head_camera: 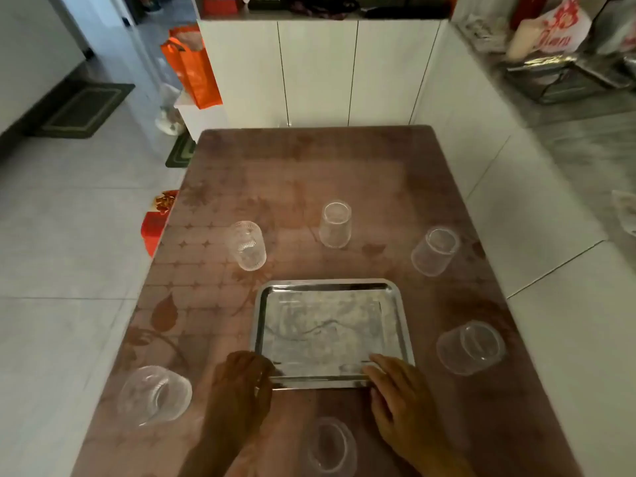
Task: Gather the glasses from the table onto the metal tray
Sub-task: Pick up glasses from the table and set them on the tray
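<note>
My left hand [241,376] curls its fingers over the near left corner of the metal tray [332,333], gripping the rim. My right hand [395,383] lies flat and open on the near right corner, fingers resting on the edge. The tray sits bare on the brown patterned table [309,173]. Six clear glasses stand around it on the table: a ribbed one [248,245] at far left, one [335,224] beyond the tray, two at right [435,251] [470,347], one [154,395] at near left, and one [331,445] between my wrists.
</note>
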Available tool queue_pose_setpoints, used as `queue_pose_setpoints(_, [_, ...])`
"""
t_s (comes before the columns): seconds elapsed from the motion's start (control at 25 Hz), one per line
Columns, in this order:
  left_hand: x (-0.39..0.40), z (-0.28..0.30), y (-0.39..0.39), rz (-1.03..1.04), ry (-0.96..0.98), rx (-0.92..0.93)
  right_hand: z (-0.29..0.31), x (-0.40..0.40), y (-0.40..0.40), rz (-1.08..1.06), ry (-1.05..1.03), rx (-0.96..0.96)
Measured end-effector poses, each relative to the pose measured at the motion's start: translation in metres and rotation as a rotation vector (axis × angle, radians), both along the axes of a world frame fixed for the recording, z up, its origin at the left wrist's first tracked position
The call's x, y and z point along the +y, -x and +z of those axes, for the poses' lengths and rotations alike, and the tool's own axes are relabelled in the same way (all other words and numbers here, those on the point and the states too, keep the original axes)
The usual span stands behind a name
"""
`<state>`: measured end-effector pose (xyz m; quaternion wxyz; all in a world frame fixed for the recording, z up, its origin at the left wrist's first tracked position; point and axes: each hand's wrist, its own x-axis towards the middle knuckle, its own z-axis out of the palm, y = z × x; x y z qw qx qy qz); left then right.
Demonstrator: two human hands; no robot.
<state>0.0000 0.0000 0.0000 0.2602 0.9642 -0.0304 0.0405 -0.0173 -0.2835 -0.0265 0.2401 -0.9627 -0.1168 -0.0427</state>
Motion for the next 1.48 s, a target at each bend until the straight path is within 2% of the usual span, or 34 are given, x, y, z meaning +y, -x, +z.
queue_pose_setpoints(0.04, [-0.005, -0.010, -0.011, -0.094, -0.043, -0.079, -0.009, 0.006, -0.007, 0.056, 0.014, -0.051])
queue_pose_setpoints(0.12, [-0.013, -0.034, -0.018, -0.211, -0.152, -0.090, -0.035, 0.013, -0.013, 0.149, 0.026, -0.091])
queue_pose_setpoints(0.2, [-0.009, -0.049, -0.028, -0.290, -0.199, -0.069, -0.051, 0.011, -0.015, 0.194, 0.053, -0.105])
queue_pose_setpoints(0.32, [-0.001, -0.076, -0.029, -0.344, -0.274, -0.170, -0.080, 0.005, -0.010, 0.221, 0.177, -0.214])
queue_pose_setpoints(0.48, [-0.002, -0.096, -0.022, -0.320, -0.186, -0.258, -0.091, 0.007, -0.007, 0.221, 0.185, -0.273])
queue_pose_setpoints(0.64, [0.000, -0.091, -0.013, -0.345, -0.142, -0.301, -0.077, 0.007, -0.004, 0.192, 0.108, -0.122])
queue_pose_setpoints(0.76, [-0.004, -0.079, 0.009, -0.356, -0.149, -0.317, -0.061, 0.010, 0.015, 0.109, 0.186, -0.152])
queue_pose_setpoints(0.84, [-0.002, -0.074, 0.018, -0.353, -0.170, -0.333, -0.053, 0.008, 0.042, 0.075, 0.039, -0.113])
queue_pose_setpoints(0.92, [-0.001, -0.068, 0.025, -0.337, -0.164, -0.323, -0.046, 0.005, 0.071, 0.126, -0.330, 0.168])
queue_pose_setpoints(0.96, [-0.002, -0.066, 0.028, -0.327, -0.162, -0.324, -0.042, 0.010, 0.085, 0.199, -0.448, 0.325])
queue_pose_setpoints(1.0, [-0.003, -0.065, 0.029, -0.321, -0.173, -0.333, -0.041, 0.018, 0.094, 0.244, -0.485, 0.379])
queue_pose_setpoints(1.08, [-0.002, -0.068, 0.028, -0.306, -0.186, -0.347, -0.048, 0.044, 0.101, 0.224, -0.536, 0.327])
queue_pose_setpoints(1.2, [0.001, -0.077, 0.022, -0.315, -0.168, -0.312, -0.049, 0.072, 0.099, -0.003, -0.568, 0.206])
queue_pose_setpoints(1.32, [0.002, -0.088, 0.012, -0.312, -0.098, -0.313, -0.016, 0.061, 0.071, 0.043, -0.525, 0.218])
queue_pose_setpoints(1.4, [0.003, -0.096, 0.006, -0.306, -0.069, -0.315, 0.017, 0.053, 0.037, 0.035, -0.411, 0.114])
queue_pose_setpoints(1.48, [0.005, -0.102, 0.002, -0.315, -0.075, -0.317, 0.042, 0.062, -0.003, -0.011, -0.466, 0.026])
